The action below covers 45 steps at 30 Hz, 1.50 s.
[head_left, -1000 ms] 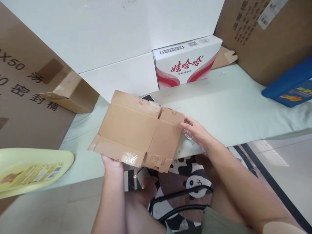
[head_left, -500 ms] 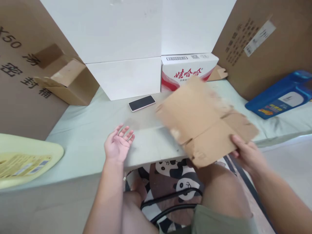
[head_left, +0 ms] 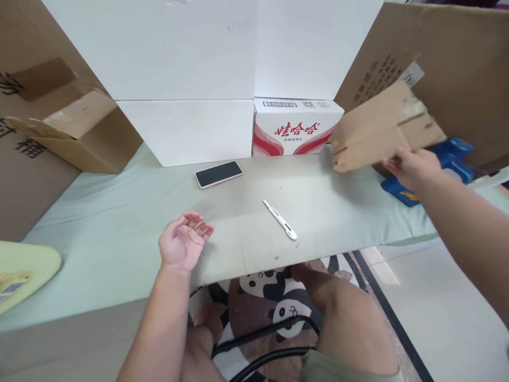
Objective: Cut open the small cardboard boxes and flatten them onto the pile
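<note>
Gripped by its near edge, a flattened brown cardboard piece [head_left: 374, 130] with ragged flaps is held up by my right hand [head_left: 413, 168] above the table's right side. Behind that hand, a blue bottle [head_left: 401, 192] is partly covered. My left hand [head_left: 183, 241] rests palm up near the table's front edge, empty, with its fingers loosely curled and apart. Between the hands lies a slim white craft knife [head_left: 280, 219], slanting on the cloth. A phone [head_left: 219, 174] with a dark screen lies beyond my left hand.
White panels [head_left: 186, 130] stand along the back, with a red and white carton [head_left: 296, 127] before them. An opened brown box [head_left: 91, 130] is at the left, a pale yellow bottle [head_left: 29, 270] at the near left. A large brown carton [head_left: 465, 69] borders the right.
My right hand has carried the cardboard right and away from me, towards the blue bottle. The white craft knife is now uncovered. My left hand stays nearly in place, its fingers slightly more curled.
</note>
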### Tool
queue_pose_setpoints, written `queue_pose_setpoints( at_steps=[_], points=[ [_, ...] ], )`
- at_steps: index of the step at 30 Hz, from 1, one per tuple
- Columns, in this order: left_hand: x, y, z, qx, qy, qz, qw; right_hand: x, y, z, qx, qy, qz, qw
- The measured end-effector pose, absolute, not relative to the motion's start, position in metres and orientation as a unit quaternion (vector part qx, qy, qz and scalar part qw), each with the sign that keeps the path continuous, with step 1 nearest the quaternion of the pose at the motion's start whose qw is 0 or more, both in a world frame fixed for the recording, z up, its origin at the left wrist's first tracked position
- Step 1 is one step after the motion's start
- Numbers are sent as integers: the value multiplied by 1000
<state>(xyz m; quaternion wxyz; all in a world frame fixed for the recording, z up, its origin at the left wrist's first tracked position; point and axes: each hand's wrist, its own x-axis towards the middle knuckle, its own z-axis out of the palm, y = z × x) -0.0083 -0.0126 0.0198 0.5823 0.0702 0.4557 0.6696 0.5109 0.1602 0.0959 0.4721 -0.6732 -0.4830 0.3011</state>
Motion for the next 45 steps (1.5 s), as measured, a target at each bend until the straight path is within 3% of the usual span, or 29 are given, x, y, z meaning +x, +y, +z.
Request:
queue_pose_setpoints(
  at_steps=[5,14,23,29,36,39,45],
  points=[
    [-16,-11,22,76,447,676,581,492,201,90,-756,-345,323,453],
    [-25,-25,32,59,376,717,584,379,126,56,-747,-468,372,291],
    [-58,-48,34,16,292,781,552,98,99,67,-454,-804,354,147],
    [-85,-48,30,-45,297,807,508,-80,49,90,-166,-941,246,165],
    [-89,-40,20,-53,300,816,492,-181,36,109,-167,-963,200,72],
    [-90,-43,23,-50,319,837,442,-181,43,100,-181,-960,194,90],
    [-102,-64,36,-44,389,909,145,-61,45,88,-211,-872,321,304]
  ],
)
